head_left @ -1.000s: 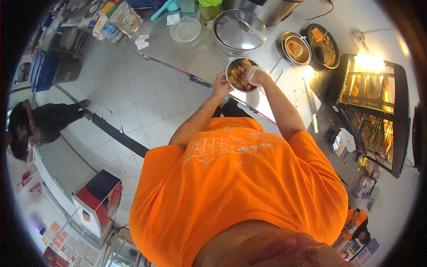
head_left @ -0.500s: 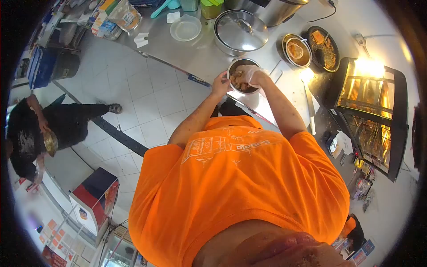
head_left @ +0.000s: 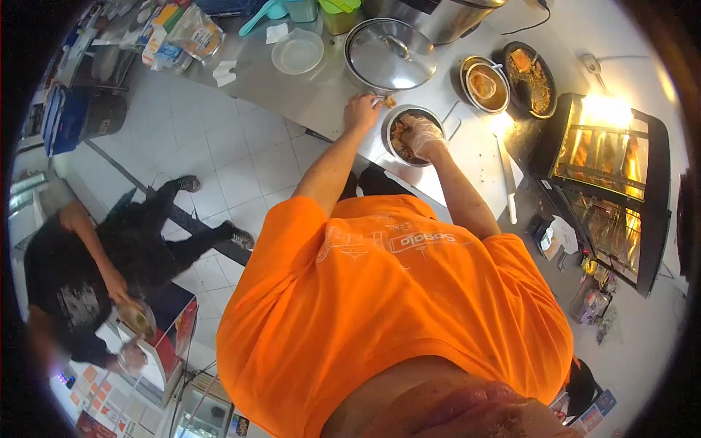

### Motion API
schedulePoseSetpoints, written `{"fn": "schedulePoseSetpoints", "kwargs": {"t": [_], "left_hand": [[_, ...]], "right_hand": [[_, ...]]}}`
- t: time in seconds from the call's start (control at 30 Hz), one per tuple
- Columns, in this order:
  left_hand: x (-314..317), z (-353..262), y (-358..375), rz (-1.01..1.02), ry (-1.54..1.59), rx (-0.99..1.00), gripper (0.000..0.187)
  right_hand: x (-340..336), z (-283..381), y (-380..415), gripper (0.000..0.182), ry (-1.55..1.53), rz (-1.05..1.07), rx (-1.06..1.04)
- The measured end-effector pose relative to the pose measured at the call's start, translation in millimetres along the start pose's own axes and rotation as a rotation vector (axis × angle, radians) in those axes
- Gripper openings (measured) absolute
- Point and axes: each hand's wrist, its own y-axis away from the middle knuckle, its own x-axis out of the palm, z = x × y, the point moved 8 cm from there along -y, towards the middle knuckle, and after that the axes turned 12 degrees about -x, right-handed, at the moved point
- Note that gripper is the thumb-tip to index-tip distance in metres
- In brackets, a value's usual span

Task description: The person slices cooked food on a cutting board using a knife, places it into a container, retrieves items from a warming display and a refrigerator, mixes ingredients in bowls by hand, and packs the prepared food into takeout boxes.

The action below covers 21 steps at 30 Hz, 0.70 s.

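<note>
My left hand [head_left: 362,114], bare, is closed at the fingertips on a small orange-brown food piece [head_left: 389,102], just above the counter by the lidded pot. Inside the round metal bowl [head_left: 389,148] is my right hand [head_left: 423,136], in a clear plastic glove. Its fingers are bent down into the chopped brown food [head_left: 399,136], so their tips are hidden. The large pot's metal lid [head_left: 380,58] lies just beyond my left hand. To the right of the bowl, a long knife [head_left: 509,182] rests on a white board.
Beyond the bowl stand a smaller metal bowl [head_left: 499,100] and a dark pan [head_left: 546,87] with orange food. A lit display warmer [head_left: 606,168] is at the right. A plastic bowl [head_left: 298,52] sits on the steel counter [head_left: 255,77]. Behind, a person in black [head_left: 80,270] carries a bowl.
My left hand has left the bowl's rim and moved up beside it, now with a food piece. The bowl shifted slightly right and down. The person in black has moved to the right.
</note>
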Motion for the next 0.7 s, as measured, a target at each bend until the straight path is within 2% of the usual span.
{"fn": "schedulePoseSetpoints", "kwargs": {"t": [0.13, 0.17, 0.27, 0.3, 0.4, 0.43, 0.53, 0.57, 0.7], "left_hand": [[7.5, -11.7, 4.7, -0.021, -0.123, -0.005, 0.018], [6.8, -5.7, 7.0, -0.106, -0.019, 0.036, 0.014], [0.1, 21.9, 19.7, -0.110, 0.380, 0.089, 0.014], [1.4, 12.9, 32.0, -0.083, 0.329, 0.129, 0.014], [-20.8, -58.9, 79.4, -0.044, 0.157, 0.214, 0.016], [-19.6, -73.5, 85.4, -0.062, 0.084, 0.234, 0.016], [-11.6, -69.3, 86.6, -0.035, 0.033, 0.190, 0.017], [-13.1, -58.1, 86.2, -0.032, 0.131, 0.162, 0.018], [-2.3, -13.8, 84.2, -0.006, 0.348, 0.075, 0.021]], "right_hand": [[7.9, -16.6, -4.2, 0.044, -0.029, 0.019, 0.049], [-0.3, -11.4, -0.1, 0.044, -0.017, -0.010, 0.047], [-4.9, -17.2, 1.9, 0.045, -0.097, -0.037, 0.027], [-3.0, -22.4, 2.3, 0.043, -0.099, -0.066, 0.058], [20.4, -56.9, -2.6, 0.040, -0.270, -0.262, -0.020], [14.2, -57.7, 0.1, 0.036, -0.314, -0.375, -0.145], [-22.9, -22.1, 18.4, 0.041, -0.352, -0.248, -0.176], [-27.5, -7.6, 20.6, 0.049, -0.167, -0.178, -0.188], [1.2, 6.1, 13.0, 0.046, 0.202, -0.086, 0.013]]}}
